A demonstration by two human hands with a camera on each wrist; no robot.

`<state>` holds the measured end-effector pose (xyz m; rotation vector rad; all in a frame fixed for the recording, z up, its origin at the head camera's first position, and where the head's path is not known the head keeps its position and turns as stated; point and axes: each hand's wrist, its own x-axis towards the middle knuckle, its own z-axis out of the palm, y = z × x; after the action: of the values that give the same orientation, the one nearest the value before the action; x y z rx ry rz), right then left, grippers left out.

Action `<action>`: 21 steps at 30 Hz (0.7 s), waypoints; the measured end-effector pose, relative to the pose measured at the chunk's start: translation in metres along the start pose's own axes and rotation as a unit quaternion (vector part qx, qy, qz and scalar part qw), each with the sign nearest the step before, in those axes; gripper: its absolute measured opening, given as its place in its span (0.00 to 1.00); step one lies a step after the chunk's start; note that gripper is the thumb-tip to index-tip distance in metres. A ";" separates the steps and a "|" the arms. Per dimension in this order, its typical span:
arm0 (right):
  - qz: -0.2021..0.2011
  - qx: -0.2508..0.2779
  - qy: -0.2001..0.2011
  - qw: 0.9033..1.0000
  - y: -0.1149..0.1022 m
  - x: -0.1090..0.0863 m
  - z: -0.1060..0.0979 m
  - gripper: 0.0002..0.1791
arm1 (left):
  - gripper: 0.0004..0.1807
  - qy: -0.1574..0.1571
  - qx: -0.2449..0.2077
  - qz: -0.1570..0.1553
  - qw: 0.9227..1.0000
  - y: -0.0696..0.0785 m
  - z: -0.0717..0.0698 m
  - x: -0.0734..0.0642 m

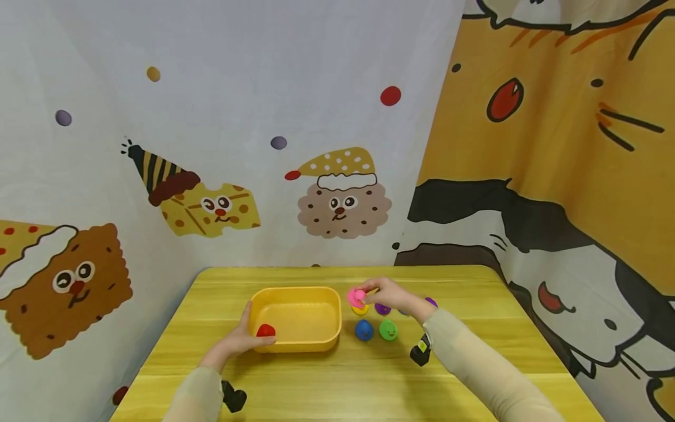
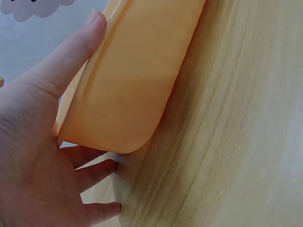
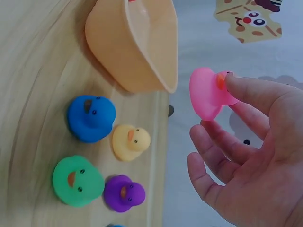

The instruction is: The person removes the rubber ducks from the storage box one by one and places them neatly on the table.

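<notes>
A pink rubber duck [image 1: 357, 297] is pinched between the thumb and fingers of my right hand [image 1: 392, 293], raised above the table just right of a yellow plastic basin [image 1: 295, 346]. In the right wrist view the lower fingers spread loosely under the duck. My left hand [image 1: 237, 339] holds the basin's front left corner. Its thumb lies along the front rim and its other fingers reach round the left side. A red toy [image 1: 265, 330] sits inside by that corner, partly covered by the thumb.
Right of the basin stand a blue duck [image 3: 91, 118], a green duck [image 3: 78, 181], a yellow duck [image 3: 131, 143] and a purple duck [image 3: 124, 193]. Another purple toy [image 1: 430, 302] shows behind my right wrist. A printed curtain [image 1: 327, 88] hangs behind the wooden table [image 1: 316, 387].
</notes>
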<state>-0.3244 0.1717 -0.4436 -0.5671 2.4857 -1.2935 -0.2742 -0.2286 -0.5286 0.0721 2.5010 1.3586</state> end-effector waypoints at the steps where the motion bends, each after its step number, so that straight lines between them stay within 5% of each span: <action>1: -0.001 0.001 -0.001 1.000 0.002 -0.002 -0.001 0.19 | 0.71 0.000 0.000 -0.002 1.000 0.000 0.000 0.000; 21: 0.030 -0.020 0.030 0.999 0.045 -0.032 -0.024 0.21 | 0.71 -0.007 -0.011 0.001 1.000 -0.002 0.000 0.002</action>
<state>-0.3160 0.2268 -0.4656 -0.4651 2.5614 -1.2582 -0.2760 -0.2297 -0.5308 0.0778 2.4746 1.3815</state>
